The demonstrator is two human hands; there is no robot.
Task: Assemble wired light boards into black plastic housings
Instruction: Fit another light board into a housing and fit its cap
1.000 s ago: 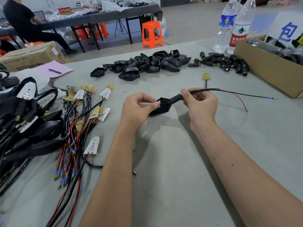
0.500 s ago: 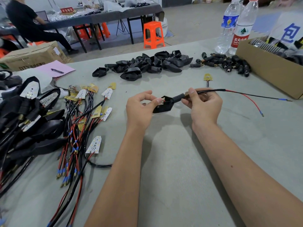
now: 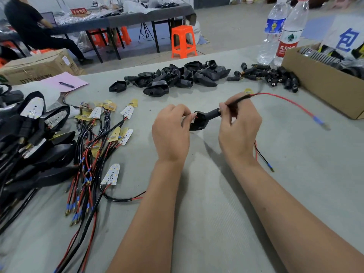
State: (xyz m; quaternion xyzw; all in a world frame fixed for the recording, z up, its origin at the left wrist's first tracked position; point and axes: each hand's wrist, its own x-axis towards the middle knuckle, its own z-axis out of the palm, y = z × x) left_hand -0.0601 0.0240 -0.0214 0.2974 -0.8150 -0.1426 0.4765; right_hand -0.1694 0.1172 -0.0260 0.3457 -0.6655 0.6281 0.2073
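Note:
My left hand [image 3: 171,133] pinches a black plastic housing [image 3: 199,121] just above the grey table [image 3: 216,194]; a light board edge shows inside it. My right hand [image 3: 239,127] grips the black sleeved wire [image 3: 239,100] coming out of the housing's stem. The red lead [image 3: 285,100] arcs right to a blue-tipped end, blurred. Loose wired light boards [image 3: 111,174] lie left of my arms. Empty housings [image 3: 177,77] are heaped at the back centre.
Finished assemblies [image 3: 33,146] pile at the left edge. Black connectors [image 3: 271,75] lie by a cardboard box [image 3: 323,87] at right, with two water bottles [image 3: 283,30] behind. Pink paper with a pen [image 3: 66,83] sits back left. A person sits at a far table.
My right hand has pulled the wire up and back through the housing stem; the red lead swung from lying flat to arcing up and right. A second wire end now hangs below my right wrist.

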